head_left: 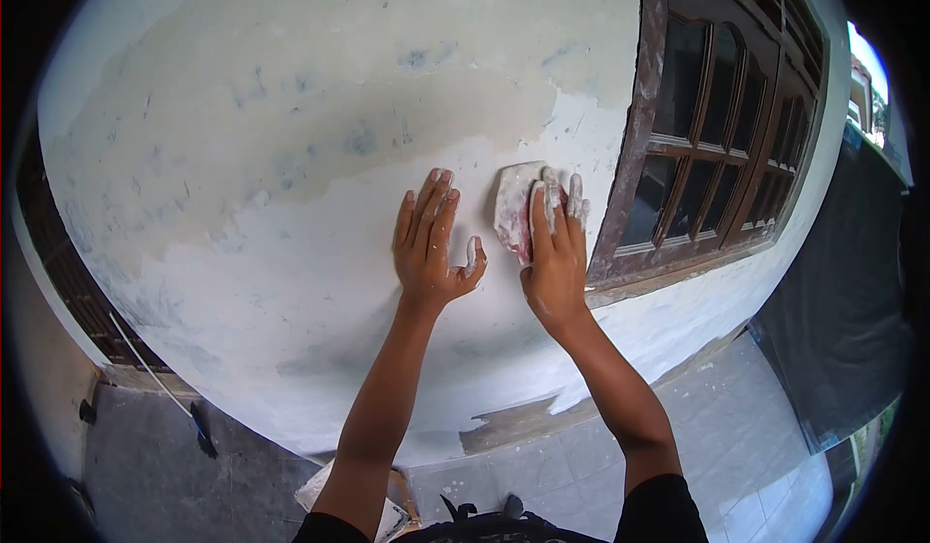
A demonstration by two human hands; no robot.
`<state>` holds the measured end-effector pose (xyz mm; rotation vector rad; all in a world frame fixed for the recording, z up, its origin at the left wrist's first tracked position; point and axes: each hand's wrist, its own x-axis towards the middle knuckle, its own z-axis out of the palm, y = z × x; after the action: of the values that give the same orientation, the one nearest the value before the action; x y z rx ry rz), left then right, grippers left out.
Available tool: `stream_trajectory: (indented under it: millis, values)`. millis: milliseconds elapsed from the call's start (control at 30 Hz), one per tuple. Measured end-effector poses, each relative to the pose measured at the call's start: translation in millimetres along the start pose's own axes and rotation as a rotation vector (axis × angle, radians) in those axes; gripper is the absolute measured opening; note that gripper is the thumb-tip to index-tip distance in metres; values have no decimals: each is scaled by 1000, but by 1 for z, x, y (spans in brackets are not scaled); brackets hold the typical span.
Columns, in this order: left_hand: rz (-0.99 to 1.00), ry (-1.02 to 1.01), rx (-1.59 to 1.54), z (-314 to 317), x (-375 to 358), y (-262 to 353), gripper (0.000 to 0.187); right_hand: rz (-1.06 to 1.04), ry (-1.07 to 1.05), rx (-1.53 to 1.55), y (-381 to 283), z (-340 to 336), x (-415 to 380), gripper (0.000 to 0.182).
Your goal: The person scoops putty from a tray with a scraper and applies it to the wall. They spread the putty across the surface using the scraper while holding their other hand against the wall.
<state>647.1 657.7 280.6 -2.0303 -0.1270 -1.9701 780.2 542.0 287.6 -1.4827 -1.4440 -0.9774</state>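
Note:
My left hand (pixel 427 238) lies flat against the wall (pixel 320 194), fingers stretched upward, with white smears on the thumb and fingertips. To its right, my right hand (pixel 555 252) presses a flat, white-crusted pad (pixel 516 209) with reddish patches to the wall, close to the window frame. Its fingers are also coated white. Whether the pad is a sponge, folded cloth or sandpaper I cannot make out. Around both hands the wall is smooth white; higher up it is cream with grey-blue scuffs.
A brown wooden window (pixel 712 136) with glass panes is at the right. A dark sheet (pixel 843 291) hangs beyond it. On the grey tiled floor (pixel 542 475) at lower left, a long-handled tool (pixel 155 369) leans on the wall. A whitish container (pixel 389 519) is partly hidden by my left arm.

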Motion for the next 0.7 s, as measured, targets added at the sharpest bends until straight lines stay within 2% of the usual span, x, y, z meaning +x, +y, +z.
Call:
stream_trajectory:
  millis: [67, 133, 233, 333, 367, 567, 600, 667, 700]
  values:
    - [2, 0, 5, 0, 0, 0, 64, -17, 30, 18, -1, -7, 8, 90]
    - [1, -3, 7, 0, 0, 0, 64, -97, 180, -152, 2, -15, 38, 79]
    - [2, -17, 19, -1, 0, 0, 64, -109, 227, -133, 1, -13, 73, 78]
    - [-1, -21, 24, -2, -1, -1, 64, -100, 180, -135, 6, 3, 75, 76]
    - [5, -12, 12, -1, -1, -1, 65, -75, 118, -112, 7, 6, 65, 88]
    - [1, 21, 29, 0, 0, 0, 61, 23, -62, 22, 3, 4, -8, 89]
    - [1, 13, 43, 0, 0, 0, 61, 24, -63, 20, 5, 2, -4, 89]
    - [5, 12, 47, 1, 0, 0, 61, -127, 139, -110, 4, -8, 21, 75]
    - [9, 12, 53, 1, 0, 0, 61, -63, 101, -23, 5, -9, 32, 89]
